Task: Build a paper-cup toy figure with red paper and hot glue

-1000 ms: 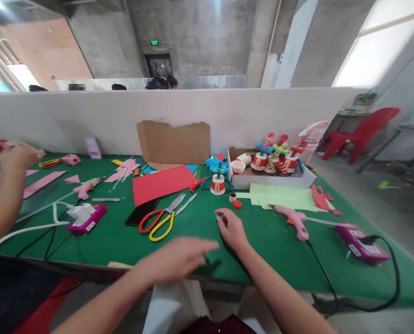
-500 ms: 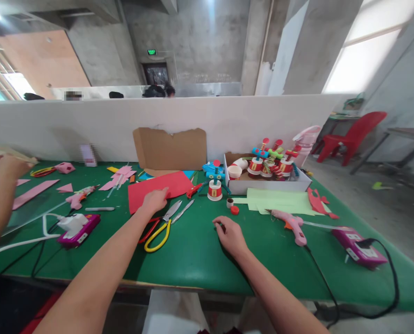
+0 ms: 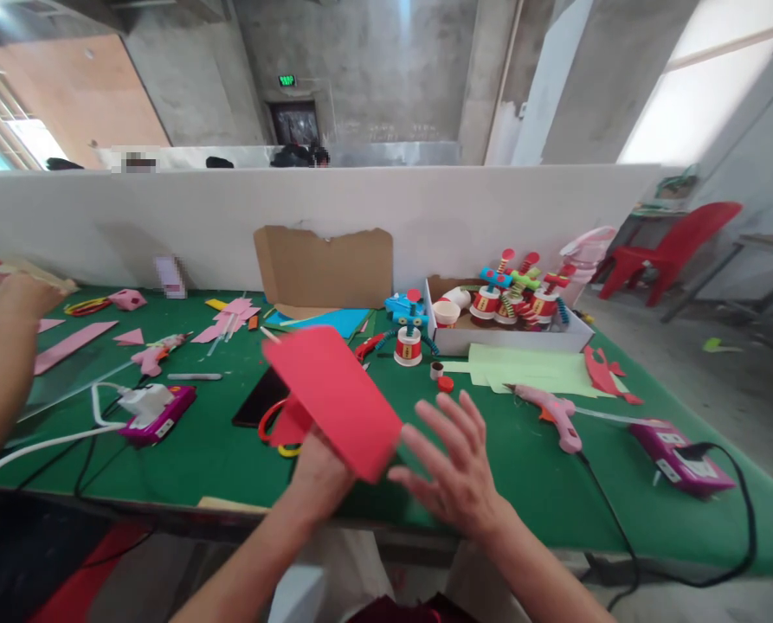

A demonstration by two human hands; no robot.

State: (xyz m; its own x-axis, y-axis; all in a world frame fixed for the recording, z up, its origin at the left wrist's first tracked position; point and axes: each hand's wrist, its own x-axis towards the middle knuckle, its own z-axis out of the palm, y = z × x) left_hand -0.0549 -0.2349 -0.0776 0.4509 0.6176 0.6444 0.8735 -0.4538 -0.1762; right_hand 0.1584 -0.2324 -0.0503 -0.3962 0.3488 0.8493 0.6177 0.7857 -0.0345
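My left hand (image 3: 318, 476) grips a red foam sheet (image 3: 334, 400) by its lower edge and holds it tilted above the green table (image 3: 522, 467). Just right of the sheet my right hand (image 3: 457, 463) hovers with its fingers spread, holding nothing. The sheet hides most of the red and yellow scissors (image 3: 280, 433) lying beneath it. A black phone (image 3: 260, 396) lies to the left of the scissors.
A pink glue gun (image 3: 548, 411) and a purple power strip (image 3: 681, 454) lie at right. A white box (image 3: 503, 333) holds paper-cup figures; one cup figure (image 3: 408, 342) stands before it. Another person's arm (image 3: 0, 346) works at far left near a second power strip (image 3: 156, 411).
My left hand took the red sheet off the table and brought it toward me. My right hand lifted from the table and opened its fingers.
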